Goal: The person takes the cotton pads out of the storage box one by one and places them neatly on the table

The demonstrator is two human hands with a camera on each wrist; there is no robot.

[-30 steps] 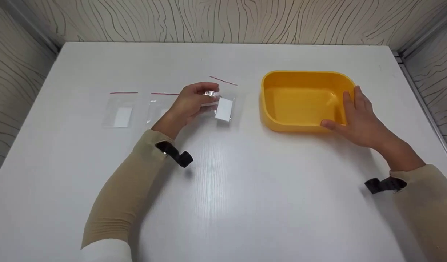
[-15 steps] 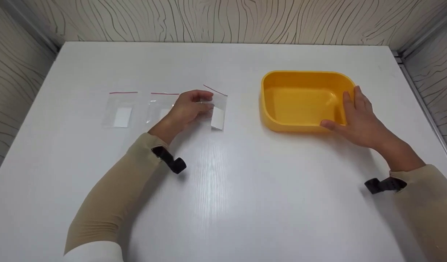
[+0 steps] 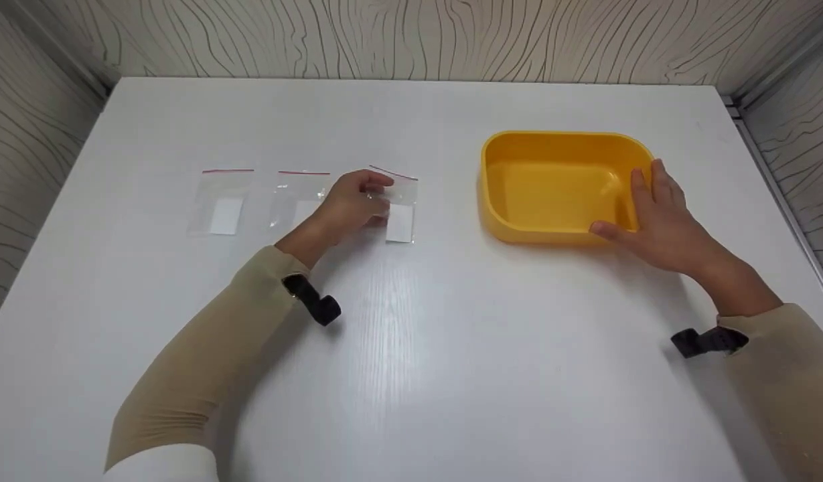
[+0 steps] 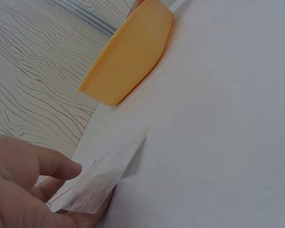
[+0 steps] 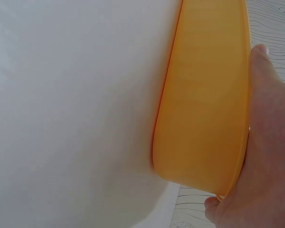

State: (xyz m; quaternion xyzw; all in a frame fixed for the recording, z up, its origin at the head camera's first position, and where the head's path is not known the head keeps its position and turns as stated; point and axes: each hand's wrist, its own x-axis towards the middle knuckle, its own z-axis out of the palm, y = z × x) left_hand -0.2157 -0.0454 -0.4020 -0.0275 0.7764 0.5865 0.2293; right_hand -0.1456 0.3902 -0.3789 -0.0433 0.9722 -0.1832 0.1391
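My left hand (image 3: 349, 209) holds a small clear zip bag (image 3: 406, 194) by its left side, low over the table. The bag has a red strip along its top and a white card inside. In the left wrist view the bag (image 4: 111, 173) slants up from the surface, partly covering a fingertip. Just left lies a second zip bag (image 3: 287, 201), half hidden by the hand. Farther left is a third zip bag (image 3: 210, 201) with its white card. With straight fingers spread, my right hand (image 3: 672, 224) rests on the right near corner of a yellow tub (image 3: 545, 235).
The white table (image 3: 451, 361) extends to a patterned wall (image 3: 411, 40) at the back. Similar side walls with metal strips flank it. Both wrists carry a small black camera mount, the left mount (image 3: 312, 300) hanging over the table. Nothing shows inside the tub.
My left hand has come down and slightly left, lowering the zip bag to the table beside the other two and turning it straighter. The right hand and tub have stayed put.
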